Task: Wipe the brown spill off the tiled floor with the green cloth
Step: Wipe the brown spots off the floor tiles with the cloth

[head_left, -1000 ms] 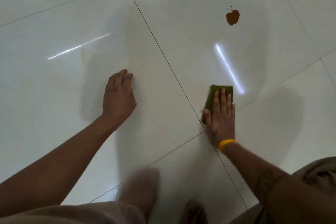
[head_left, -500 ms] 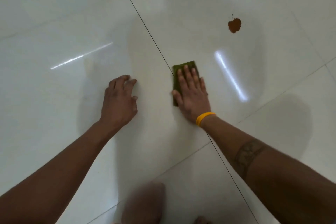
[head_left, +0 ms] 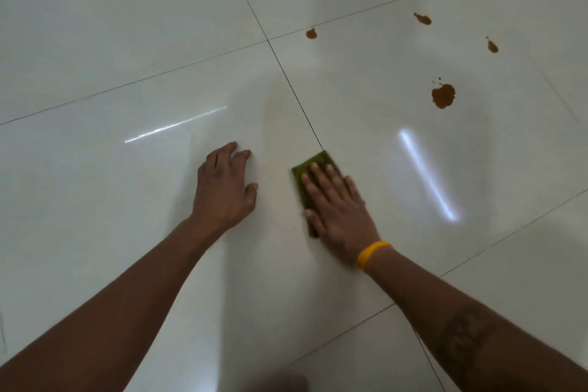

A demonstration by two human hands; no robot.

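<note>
The green cloth [head_left: 308, 172] lies flat on the white tiled floor [head_left: 127, 41], on a grout line near the middle of the view. My right hand [head_left: 337, 210], with a yellow wristband, presses down on the cloth with straight fingers. My left hand [head_left: 224, 191] rests on the floor just left of it, fingers bent a little and holding nothing. The largest brown spill [head_left: 443, 95] sits far right of the cloth. Three smaller brown drops lie beyond: one [head_left: 311, 33] upper middle, one [head_left: 424, 19] further back, one [head_left: 492, 46] at the right.
Glossy white tiles with dark grout lines fill the view. Two bright light reflections streak the floor, one [head_left: 175, 126] left of my hands and one [head_left: 428, 178] right of the cloth. A blurred foot [head_left: 280, 383] shows at the bottom edge.
My right hand slid the cloth leftward from the right tile onto the grout line near my left hand. The view tilted up, so the spill spots now sit lower in the view.
</note>
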